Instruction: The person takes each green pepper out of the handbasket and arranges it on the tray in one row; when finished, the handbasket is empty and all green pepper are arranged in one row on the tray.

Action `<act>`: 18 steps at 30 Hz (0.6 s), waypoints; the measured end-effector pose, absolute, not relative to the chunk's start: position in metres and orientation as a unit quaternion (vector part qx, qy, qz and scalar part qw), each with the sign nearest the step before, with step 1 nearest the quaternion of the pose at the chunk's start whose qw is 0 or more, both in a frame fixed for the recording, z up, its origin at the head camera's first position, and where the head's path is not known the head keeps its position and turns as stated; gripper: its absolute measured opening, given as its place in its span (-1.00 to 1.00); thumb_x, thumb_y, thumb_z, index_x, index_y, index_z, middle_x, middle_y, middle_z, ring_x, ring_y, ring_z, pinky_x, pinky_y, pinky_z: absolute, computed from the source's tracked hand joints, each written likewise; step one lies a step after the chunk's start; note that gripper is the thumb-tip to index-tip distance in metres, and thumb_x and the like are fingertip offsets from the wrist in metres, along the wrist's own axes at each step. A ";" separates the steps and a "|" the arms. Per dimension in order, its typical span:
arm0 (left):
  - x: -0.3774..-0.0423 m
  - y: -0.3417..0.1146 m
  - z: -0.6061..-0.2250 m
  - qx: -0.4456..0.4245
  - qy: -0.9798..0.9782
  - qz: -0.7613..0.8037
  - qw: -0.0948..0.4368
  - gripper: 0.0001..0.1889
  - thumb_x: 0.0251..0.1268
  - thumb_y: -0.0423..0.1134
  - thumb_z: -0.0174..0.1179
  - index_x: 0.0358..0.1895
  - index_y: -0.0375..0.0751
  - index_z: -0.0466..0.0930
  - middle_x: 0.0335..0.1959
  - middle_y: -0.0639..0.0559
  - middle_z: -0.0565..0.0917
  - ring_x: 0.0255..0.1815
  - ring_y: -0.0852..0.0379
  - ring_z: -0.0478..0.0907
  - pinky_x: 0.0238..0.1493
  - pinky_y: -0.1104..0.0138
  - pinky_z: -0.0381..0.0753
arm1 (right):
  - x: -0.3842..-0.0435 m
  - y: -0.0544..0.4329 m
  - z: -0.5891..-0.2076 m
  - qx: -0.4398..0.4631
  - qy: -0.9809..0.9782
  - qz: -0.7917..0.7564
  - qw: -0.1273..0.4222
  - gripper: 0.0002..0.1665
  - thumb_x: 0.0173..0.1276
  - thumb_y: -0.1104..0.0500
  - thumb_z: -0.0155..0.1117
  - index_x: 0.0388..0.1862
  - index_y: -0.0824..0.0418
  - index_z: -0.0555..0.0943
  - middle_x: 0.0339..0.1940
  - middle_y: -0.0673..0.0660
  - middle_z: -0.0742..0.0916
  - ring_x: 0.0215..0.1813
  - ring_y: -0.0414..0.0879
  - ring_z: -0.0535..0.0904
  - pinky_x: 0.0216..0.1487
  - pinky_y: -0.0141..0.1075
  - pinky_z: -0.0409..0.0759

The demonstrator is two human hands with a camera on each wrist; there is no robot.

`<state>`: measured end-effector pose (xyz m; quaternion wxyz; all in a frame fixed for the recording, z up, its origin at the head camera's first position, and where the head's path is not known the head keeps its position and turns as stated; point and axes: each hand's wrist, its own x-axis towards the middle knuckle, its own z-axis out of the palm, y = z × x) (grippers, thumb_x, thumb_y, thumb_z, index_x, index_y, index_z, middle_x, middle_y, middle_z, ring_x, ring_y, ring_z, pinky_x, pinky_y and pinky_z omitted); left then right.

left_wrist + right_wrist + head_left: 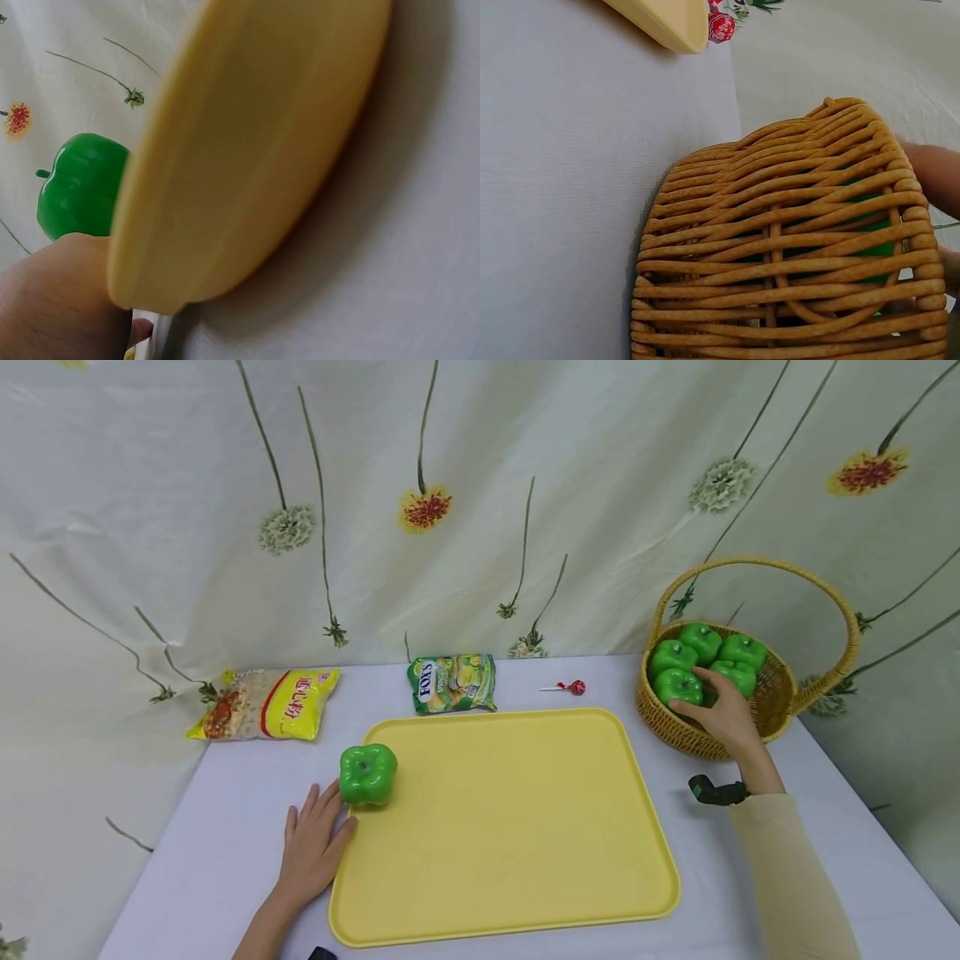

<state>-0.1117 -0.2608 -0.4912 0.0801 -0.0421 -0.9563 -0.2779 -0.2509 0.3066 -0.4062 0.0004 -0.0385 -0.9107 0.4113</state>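
Observation:
My right hand [723, 714] reaches over the near rim of the wicker basket [686, 739], thumb and fingers around the nearest green bell pepper [678, 687]. Several more green bell peppers [700, 642] lie beside it in the basket. In the right wrist view the basket's woven side [780, 247] hides most of that hand and the peppers. My left hand [310, 852] rests at the left edge of the yellow tray [510, 827], fingers extended. Just beyond its fingertips a single green bell pepper [367, 774] sits on the tray's upper left corner, also showing in the left wrist view.
Behind the tray lie a green Fox's candy bag [452, 683] and a red lollipop [576, 687]. A yellow-and-clear food packet [273, 703] is at the back left. The basket's tall handle [750, 561] arches above it. A flowered cloth [480, 568] hangs behind the table.

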 end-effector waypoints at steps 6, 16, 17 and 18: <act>-0.111 -0.261 -0.491 -0.042 -0.957 -0.276 0.079 -0.47 0.49 -0.17 -0.02 0.39 -0.41 0.27 0.46 -0.39 0.21 0.50 -0.52 -0.09 0.37 -0.41 -0.33 | -0.252 0.307 -0.408 -0.039 -0.915 0.402 0.001 0.10 0.28 -0.19 0.34 0.59 0.22 0.02 0.57 0.45 0.07 0.50 0.48 0.02 0.36 0.37 0.15; -0.112 -0.263 -0.492 -0.049 -0.953 -0.286 0.089 -0.49 0.49 -0.18 -0.02 0.39 -0.39 0.28 0.46 -0.39 0.22 0.49 -0.54 -0.08 0.37 -0.41 -0.34 | -0.253 0.308 -0.409 -0.034 -0.918 0.396 0.015 0.06 0.31 -0.16 0.32 0.57 0.26 0.05 0.55 0.48 0.09 0.50 0.49 0.01 0.34 0.39 0.15; -0.112 -0.263 -0.493 -0.051 -0.952 -0.287 0.090 -0.49 0.49 -0.18 -0.02 0.38 -0.39 0.28 0.45 -0.39 0.22 0.49 -0.54 -0.08 0.38 -0.41 -0.34 | -0.252 0.309 -0.409 -0.035 -0.918 0.394 0.016 0.06 0.31 -0.16 0.32 0.57 0.26 0.06 0.55 0.48 0.10 0.50 0.49 0.01 0.35 0.38 0.15; -0.112 -0.263 -0.493 -0.051 -0.952 -0.288 0.091 -0.49 0.49 -0.18 -0.03 0.38 -0.38 0.28 0.45 -0.39 0.22 0.49 -0.53 -0.08 0.38 -0.41 -0.34 | -0.252 0.309 -0.409 -0.035 -0.918 0.394 0.017 0.06 0.31 -0.16 0.32 0.57 0.26 0.06 0.55 0.48 0.10 0.50 0.49 0.02 0.35 0.38 0.15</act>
